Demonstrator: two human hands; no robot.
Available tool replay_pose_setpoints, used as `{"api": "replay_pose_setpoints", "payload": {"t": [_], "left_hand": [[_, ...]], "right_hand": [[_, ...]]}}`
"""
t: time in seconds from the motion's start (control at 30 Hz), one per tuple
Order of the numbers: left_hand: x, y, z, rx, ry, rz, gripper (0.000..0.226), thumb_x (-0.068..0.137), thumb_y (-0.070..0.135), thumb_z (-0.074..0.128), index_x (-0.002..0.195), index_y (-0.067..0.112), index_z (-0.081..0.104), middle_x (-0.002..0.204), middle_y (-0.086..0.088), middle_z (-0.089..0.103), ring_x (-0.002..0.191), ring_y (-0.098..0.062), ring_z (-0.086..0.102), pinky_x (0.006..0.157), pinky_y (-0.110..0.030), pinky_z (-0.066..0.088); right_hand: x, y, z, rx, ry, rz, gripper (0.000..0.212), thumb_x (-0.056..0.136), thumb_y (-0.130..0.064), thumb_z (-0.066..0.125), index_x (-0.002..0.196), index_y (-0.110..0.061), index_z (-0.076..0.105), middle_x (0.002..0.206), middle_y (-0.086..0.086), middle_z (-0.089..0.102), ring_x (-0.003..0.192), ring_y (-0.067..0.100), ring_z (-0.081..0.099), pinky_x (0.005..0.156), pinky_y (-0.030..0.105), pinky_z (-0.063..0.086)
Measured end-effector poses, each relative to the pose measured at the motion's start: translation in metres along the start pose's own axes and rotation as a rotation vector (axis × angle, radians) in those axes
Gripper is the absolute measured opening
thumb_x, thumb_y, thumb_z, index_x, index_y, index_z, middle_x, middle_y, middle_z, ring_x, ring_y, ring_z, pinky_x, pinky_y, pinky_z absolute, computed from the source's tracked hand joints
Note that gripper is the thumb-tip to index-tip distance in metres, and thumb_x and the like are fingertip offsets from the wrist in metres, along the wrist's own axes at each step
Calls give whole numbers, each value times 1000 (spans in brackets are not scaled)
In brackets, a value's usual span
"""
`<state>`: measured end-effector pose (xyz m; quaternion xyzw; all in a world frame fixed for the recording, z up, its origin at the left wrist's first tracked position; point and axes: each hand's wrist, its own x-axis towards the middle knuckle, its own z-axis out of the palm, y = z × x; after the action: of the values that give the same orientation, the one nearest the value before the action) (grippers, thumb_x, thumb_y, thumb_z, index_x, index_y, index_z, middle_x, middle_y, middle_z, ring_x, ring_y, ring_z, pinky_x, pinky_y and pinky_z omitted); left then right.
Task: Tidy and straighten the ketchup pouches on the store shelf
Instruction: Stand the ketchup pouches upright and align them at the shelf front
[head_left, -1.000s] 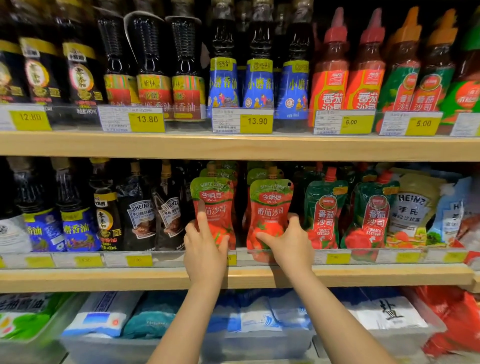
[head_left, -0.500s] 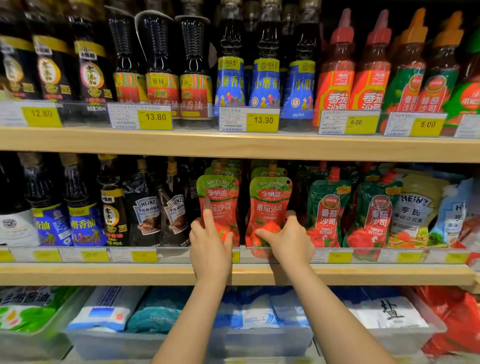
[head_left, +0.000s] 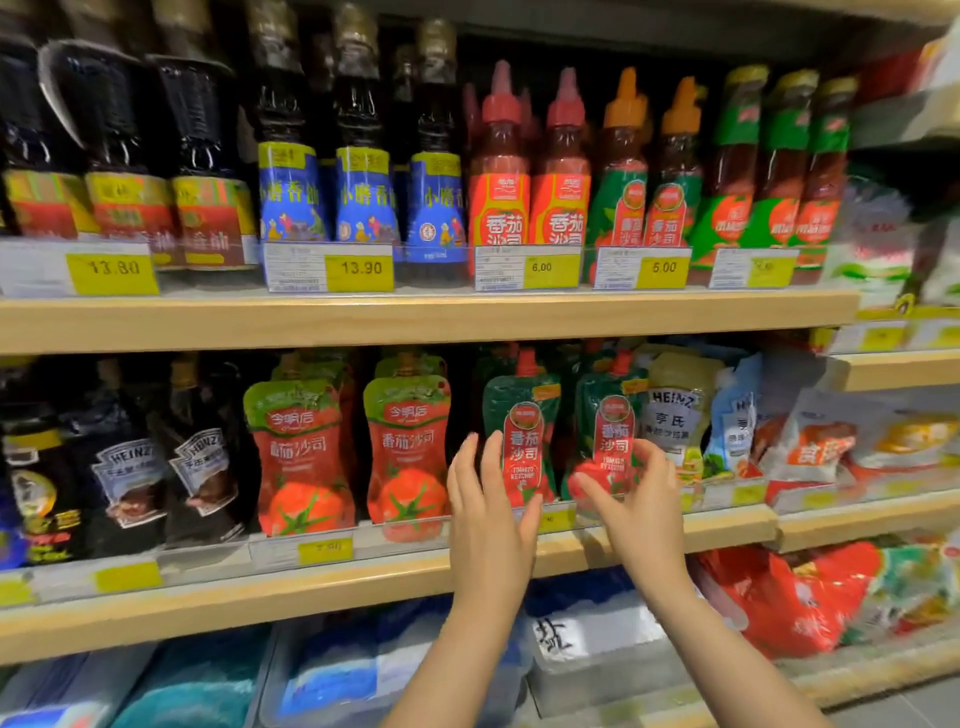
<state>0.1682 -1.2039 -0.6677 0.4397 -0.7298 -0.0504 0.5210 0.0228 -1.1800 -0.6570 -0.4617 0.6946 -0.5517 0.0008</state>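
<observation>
Ketchup pouches occupy the middle shelf (head_left: 363, 582) in two groups. We find the two red pouches (head_left: 304, 457) upright, facing forward and level with each other; that pair looks finished. Just beside them, the two green pouches (head_left: 522, 431) lean slightly and are not yet squared. We note the left hand (head_left: 488, 512) with fingers spread and loosely open at the lower left edge of one green pouch, gripping nothing. The right hand (head_left: 631, 501) curls thumb and fingers around the base of the other, though motion blur prevents us confirming a closed pinch. Rows behind are hidden. We judge the task roughly half complete.
</observation>
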Motion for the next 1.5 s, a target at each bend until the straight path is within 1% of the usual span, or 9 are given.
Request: {"api": "replay_pose_setpoints", "payload": {"t": [0.13,0.23,0.43,0.73,1.0,1.17,1.3,1.4,1.5], "left_hand": [[10,9,28,121,-37,-147,90,81,34,68,145,10,10,141,-20,34,131,-35,33,95,-40,45],[17,11,41,191,-30,-218,92,77,34,71,142,11,11,130,-21,44,116,-35,46,87,-42,49],[21,11,54,255,-31,-264,76,78,30,70,132,21,17,116,-21,49,97,-33,54,79,-43,51],[24,10,61,325,-27,-275,63,79,29,70,125,10,33,109,-23,51,90,-35,55,74,-42,52],[28,9,66,342,-46,-299,54,77,27,72,116,5,41,97,-23,54,83,-36,56,69,-43,51],[26,15,56,280,-47,-261,64,84,36,63,130,6,31,114,-22,49,105,-34,47,81,-38,48],[5,7,18,97,218,-80,78,82,45,58,142,11,21,138,-15,35,129,-29,32,102,-35,32],[9,-24,-10,162,364,-199,86,76,37,69,140,6,22,139,-21,34,128,-35,32,103,-42,31],[20,-40,-20,254,302,-334,92,68,26,80,137,-1,25,134,-30,37,123,-44,35,98,-52,37]], "right_hand": [[25,10,3,-104,5,75,94,67,-44,76,137,-7,26,139,16,38,130,32,32,105,47,33],[34,13,13,-158,-11,99,97,67,-46,76,137,-2,24,138,19,38,128,34,33,103,46,34],[37,22,18,-155,-28,67,55,68,-44,73,101,-15,40,100,11,60,92,31,57,76,46,50],[42,29,17,-177,-21,42,49,71,-44,72,94,-15,40,95,11,62,85,32,59,69,41,50],[47,30,26,-251,11,37,53,71,-39,74,99,-5,43,103,15,42,82,36,55,59,35,39],[47,24,23,-190,-3,52,58,69,-37,76,102,-1,45,106,19,44,98,37,49,76,43,44],[29,11,17,-98,114,-37,85,67,-50,73,128,-5,35,125,15,42,118,28,35,95,41,38],[7,-1,29,-38,37,-137,85,66,-56,69,131,-14,33,127,6,43,118,19,36,94,33,36],[-5,-13,51,-15,-115,-123,88,68,-54,70,135,-15,29,132,4,41,123,20,39,97,33,38]]}}
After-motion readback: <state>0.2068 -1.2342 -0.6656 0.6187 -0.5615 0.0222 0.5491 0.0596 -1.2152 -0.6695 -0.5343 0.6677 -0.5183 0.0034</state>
